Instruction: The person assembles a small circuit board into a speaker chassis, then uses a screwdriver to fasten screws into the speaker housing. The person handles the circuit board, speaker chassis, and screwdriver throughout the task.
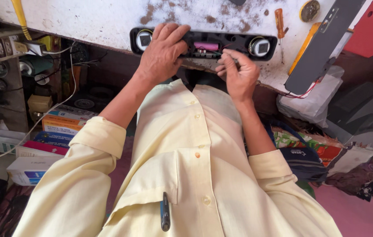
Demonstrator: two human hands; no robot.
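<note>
Along the left edge of the frame, a stack of flat cardboard boxes in orange, blue, pink and white lies under cluttered shelves, and a white cable loops down past them. Toward the upper middle, the left hand lies palm down over the left part of an opened long black speaker bar, fingers spread and curled over its top edge, pressing it onto the stained white worktable. That speaker bar sits at the table's near edge, with a round driver at each end and a pink cylindrical battery cell showing in its open middle. Just right of centre, the right hand hovers at the bar's lower edge, thumb and forefinger pressed together on something thin; what it pinches is too small to tell. Farther right, an orange-handled screwdriver lies on the table, and a long dark grey cover panel leans at the upper right, red wires trailing below. A dark pen is clipped to the pale yellow shirt pocket at bottom centre.
</note>
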